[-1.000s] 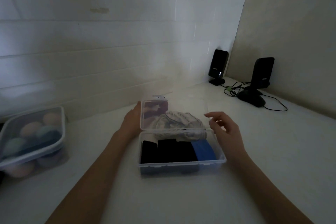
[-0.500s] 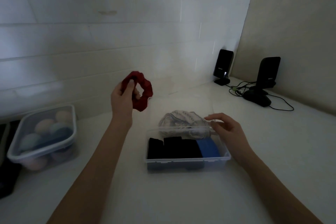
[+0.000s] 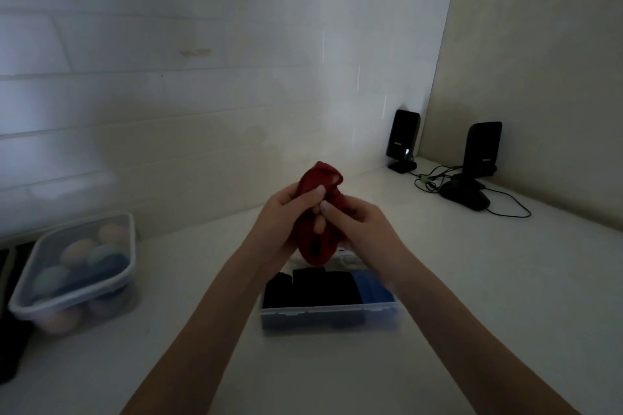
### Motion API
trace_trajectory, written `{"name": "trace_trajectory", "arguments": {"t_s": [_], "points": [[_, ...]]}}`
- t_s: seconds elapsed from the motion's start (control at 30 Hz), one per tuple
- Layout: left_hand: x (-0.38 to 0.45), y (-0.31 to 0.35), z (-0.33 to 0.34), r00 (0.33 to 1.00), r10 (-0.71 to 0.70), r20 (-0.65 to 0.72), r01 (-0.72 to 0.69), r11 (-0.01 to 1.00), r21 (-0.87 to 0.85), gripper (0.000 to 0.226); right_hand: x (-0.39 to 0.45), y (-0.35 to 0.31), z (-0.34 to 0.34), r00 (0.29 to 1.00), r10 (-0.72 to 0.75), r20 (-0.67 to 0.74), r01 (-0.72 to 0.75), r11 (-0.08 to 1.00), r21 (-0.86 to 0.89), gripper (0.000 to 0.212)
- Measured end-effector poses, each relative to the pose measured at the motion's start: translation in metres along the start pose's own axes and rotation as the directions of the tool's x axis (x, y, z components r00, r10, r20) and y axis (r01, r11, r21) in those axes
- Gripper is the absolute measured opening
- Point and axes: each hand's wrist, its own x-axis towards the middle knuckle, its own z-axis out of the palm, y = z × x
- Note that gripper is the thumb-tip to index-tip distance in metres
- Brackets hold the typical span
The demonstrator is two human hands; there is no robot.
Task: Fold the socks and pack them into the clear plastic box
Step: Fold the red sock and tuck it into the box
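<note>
A dark red sock (image 3: 317, 239) hangs bunched in the air above the back of the clear plastic box (image 3: 328, 313). My left hand (image 3: 281, 212) grips its upper left part, and my right hand (image 3: 357, 221) pinches it from the right. Inside the box lie folded black socks (image 3: 312, 288) and a folded blue sock (image 3: 374, 290). A pale patterned sock behind them is mostly hidden by the red sock and my hands.
A lidded clear container (image 3: 72, 271) with pastel balls stands at the left on the white counter. Two black speakers (image 3: 403, 140) (image 3: 482, 152) with a black base and cables (image 3: 467, 197) occupy the back right corner. White tiled wall runs behind.
My left hand brought the red sock from the upper left to over the box. My right hand left the box's rim and took hold of the sock too.
</note>
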Motion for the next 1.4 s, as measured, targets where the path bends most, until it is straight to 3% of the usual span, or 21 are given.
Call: {"name": "trace_trajectory", "arguments": {"t_s": [0.13, 0.23, 0.3, 0.4, 0.47, 0.53, 0.63, 0.77, 0.93, 1.0, 1.13, 1.2, 1.27, 1.4], "points": [[0.008, -0.011, -0.014, 0.998, -0.042, 0.047, 0.053, 0.966, -0.253, 0.034, 0.01, 0.01, -0.011, 0.99, -0.065, -0.121, 0.057, 0.996, -0.069, 0.018], [0.013, -0.019, -0.024, 0.995, 0.027, 0.093, 0.012, 0.92, -0.391, 0.049, 0.013, 0.013, -0.014, 0.99, -0.108, -0.093, 0.104, 0.993, -0.055, 0.011], [0.017, -0.02, -0.025, 0.992, 0.078, 0.096, -0.032, 0.911, -0.411, 0.046, 0.016, 0.014, -0.013, 0.985, -0.156, -0.071, 0.148, 0.984, -0.097, 0.013], [0.018, -0.019, -0.022, 0.993, 0.116, 0.015, -0.107, 0.953, -0.282, 0.04, 0.018, 0.012, -0.011, 0.947, -0.31, -0.084, 0.282, 0.928, -0.242, 0.009], [0.017, -0.02, -0.023, 0.981, 0.172, -0.086, -0.174, 0.984, -0.026, 0.04, 0.02, 0.011, -0.011, 0.913, -0.404, -0.059, 0.365, 0.873, -0.324, 0.005], [0.015, -0.019, -0.022, 0.966, 0.224, -0.127, -0.199, 0.963, 0.184, 0.038, 0.021, 0.009, -0.01, 0.892, -0.453, -0.019, 0.415, 0.834, -0.364, 0.005], [0.012, -0.017, -0.02, 0.961, 0.255, -0.106, -0.208, 0.92, 0.331, 0.027, 0.023, 0.003, -0.007, 0.87, -0.491, 0.033, 0.462, 0.791, -0.401, 0.008], [0.011, -0.015, -0.022, 0.966, 0.239, -0.099, -0.203, 0.937, 0.286, 0.023, 0.027, -0.002, -0.009, 0.884, -0.462, 0.068, 0.449, 0.801, -0.395, 0.02], [0.013, -0.019, -0.027, 0.982, 0.157, -0.106, -0.121, 0.95, 0.289, 0.025, 0.024, 0.0, -0.009, 0.944, -0.328, -0.034, 0.326, 0.944, -0.052, 0.016], [0.013, -0.02, -0.028, 0.994, 0.089, -0.057, -0.074, 0.971, 0.228, 0.031, 0.024, 0.002, -0.01, 0.955, -0.298, -0.009, 0.296, 0.951, -0.092, 0.021], [0.007, -0.016, -0.027, 0.999, -0.026, 0.03, 0.022, 0.991, 0.134, 0.039, 0.02, 0.0, -0.01, 0.959, -0.223, 0.176, 0.247, 0.96, -0.13, 0.037], [0.003, -0.013, -0.026, 0.998, -0.051, 0.046, 0.043, 0.986, 0.163, 0.04, 0.018, -0.001, -0.008, 0.938, -0.294, 0.181, 0.324, 0.931, -0.166, 0.036], [0.0, -0.012, -0.026, 0.999, -0.029, 0.013, 0.025, 0.976, 0.214, 0.038, 0.017, -0.002, -0.006, 0.917, -0.369, 0.152, 0.396, 0.887, -0.239, 0.036], [-0.014, -0.008, -0.032, 0.994, 0.087, -0.061, -0.057, 0.922, 0.384, 0.046, 0.008, -0.002, -0.006, 0.932, -0.331, 0.151, 0.361, 0.891, -0.274, 0.044]]}}
